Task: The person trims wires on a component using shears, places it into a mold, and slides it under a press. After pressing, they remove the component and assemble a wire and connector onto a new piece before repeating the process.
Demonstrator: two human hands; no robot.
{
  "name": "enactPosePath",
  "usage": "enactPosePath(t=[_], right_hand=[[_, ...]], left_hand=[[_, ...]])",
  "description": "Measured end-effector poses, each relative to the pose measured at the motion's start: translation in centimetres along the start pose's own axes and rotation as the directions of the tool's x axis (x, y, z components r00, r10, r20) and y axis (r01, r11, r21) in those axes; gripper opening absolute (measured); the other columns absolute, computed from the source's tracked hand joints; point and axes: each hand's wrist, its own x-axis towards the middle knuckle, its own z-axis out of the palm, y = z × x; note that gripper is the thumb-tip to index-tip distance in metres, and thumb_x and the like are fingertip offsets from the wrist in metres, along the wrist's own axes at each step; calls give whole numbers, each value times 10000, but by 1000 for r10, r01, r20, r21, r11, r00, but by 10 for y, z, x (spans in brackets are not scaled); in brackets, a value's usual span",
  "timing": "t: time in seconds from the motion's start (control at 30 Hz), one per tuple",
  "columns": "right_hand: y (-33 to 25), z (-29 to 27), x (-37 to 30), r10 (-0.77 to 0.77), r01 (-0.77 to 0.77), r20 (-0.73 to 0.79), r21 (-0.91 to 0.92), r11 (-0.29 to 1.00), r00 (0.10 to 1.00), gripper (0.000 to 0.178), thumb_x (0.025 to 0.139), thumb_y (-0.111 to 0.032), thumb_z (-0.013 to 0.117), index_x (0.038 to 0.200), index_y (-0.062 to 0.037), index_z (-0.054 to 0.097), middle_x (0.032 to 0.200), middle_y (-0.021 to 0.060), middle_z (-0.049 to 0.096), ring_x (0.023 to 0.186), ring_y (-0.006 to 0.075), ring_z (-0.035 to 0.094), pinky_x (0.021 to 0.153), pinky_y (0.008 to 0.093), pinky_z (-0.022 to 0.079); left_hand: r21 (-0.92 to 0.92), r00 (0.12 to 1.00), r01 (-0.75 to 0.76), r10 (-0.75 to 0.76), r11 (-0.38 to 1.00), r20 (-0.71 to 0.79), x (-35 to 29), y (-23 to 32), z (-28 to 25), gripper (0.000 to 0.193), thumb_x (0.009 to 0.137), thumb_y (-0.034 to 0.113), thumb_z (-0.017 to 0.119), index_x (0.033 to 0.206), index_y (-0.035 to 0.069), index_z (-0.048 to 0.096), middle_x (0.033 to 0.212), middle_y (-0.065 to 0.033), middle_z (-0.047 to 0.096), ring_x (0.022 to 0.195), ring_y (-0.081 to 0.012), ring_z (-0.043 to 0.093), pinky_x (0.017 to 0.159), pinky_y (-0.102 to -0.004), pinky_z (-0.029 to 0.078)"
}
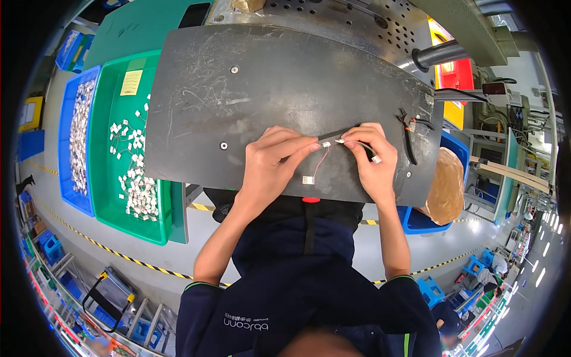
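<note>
Over the near part of a dark grey work board (196, 101), my left hand (276, 156) pinches a small white connector (326, 144) between thumb and fingertips. From it a thin reddish wire runs down to a larger white connector (307, 179) above the board's front edge. Close by on the right, my right hand (375, 157) is closed on a second wire lead (360, 143). One small white plug of that lead points toward the left hand, and its other white connector (376, 159) lies against my fingers. The two small plugs are apart.
Pliers (408, 134) with black and red handles lie on the board's right. At left stand a green bin (107, 184) of wired connectors and a blue bin (66, 160) of small white parts. Right, a brown bag (446, 184) sits in a blue bin. Behind rises a perforated metal plate (333, 18).
</note>
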Motion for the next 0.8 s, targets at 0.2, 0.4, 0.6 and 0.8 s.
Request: enactPosePath(t=[0.2, 0.4, 0.6, 0.8], right_hand=[[-3, -6, 5, -247, 255, 64, -297, 920, 967, 179, 789, 51, 788, 935, -27, 721, 974, 64, 695, 954, 285, 630, 823, 399, 493], [-29, -14, 11, -306, 362, 193, -479, 800, 932, 230, 739, 36, 786, 933, -52, 699, 944, 35, 659, 899, 249, 614, 807, 381, 453], [-39, -18, 19, -340, 465, 319, -543, 700, 885, 201, 728, -2, 737, 918, -52, 694, 920, 25, 644, 909, 221, 611, 830, 383, 452], [-39, -20, 21, -355, 532, 403, -537, 654, 843, 258, 720, 18, 792, 951, -40, 692, 971, 46, 666, 933, 254, 622, 825, 411, 440]], left_hand=[[22, 1000, 17, -17, 1000, -7, 0, 1, -1, 137, 845, 45, 823, 980, 19, 819, 914, -94, 790, 863, -247, 718, 790, -341, 555], [30, 1000, -20, 20, 999, -11, 1, 1, 1, 134, 845, 39, 823, 978, 23, 822, 905, -89, 793, 860, -242, 724, 795, -338, 556], [31, 999, 31, -30, 999, -20, 1, 4, 2, 121, 838, 40, 829, 958, 24, 822, 874, -91, 789, 838, -236, 722, 798, -341, 554], [15, 1000, 2, -2, 1000, -30, 1, 2, 3, 117, 828, 34, 829, 942, 14, 812, 864, -92, 785, 818, -255, 720, 804, -347, 554]])
